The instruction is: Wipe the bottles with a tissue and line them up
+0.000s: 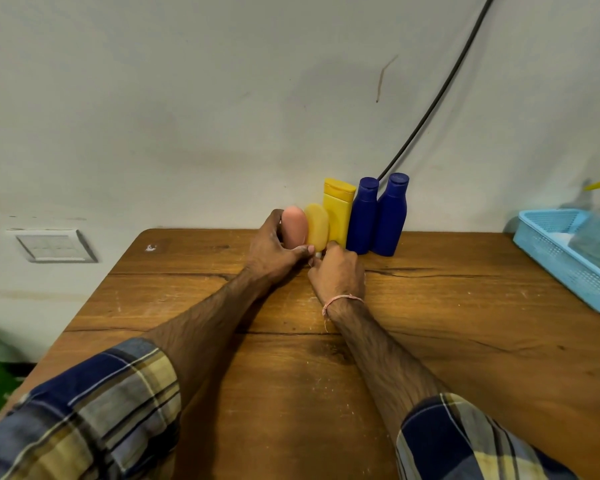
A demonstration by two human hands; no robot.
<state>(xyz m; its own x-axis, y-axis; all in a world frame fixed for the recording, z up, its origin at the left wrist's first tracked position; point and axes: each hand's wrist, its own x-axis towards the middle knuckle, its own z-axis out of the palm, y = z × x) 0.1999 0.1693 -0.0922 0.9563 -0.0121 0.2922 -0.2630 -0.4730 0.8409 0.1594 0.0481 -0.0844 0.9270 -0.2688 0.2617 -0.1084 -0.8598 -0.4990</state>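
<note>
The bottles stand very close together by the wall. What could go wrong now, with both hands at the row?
1. The pink bottle, gripped by the left hand, touches the oval yellow bottle; a nudge to one could tip both.
2. A fall to the right might knock the tall yellow bottle and the two blue bottles, which stand packed together.
3. The right hand seems to pinch the oval yellow bottle at its white foot; a pull could break the line.
</note>
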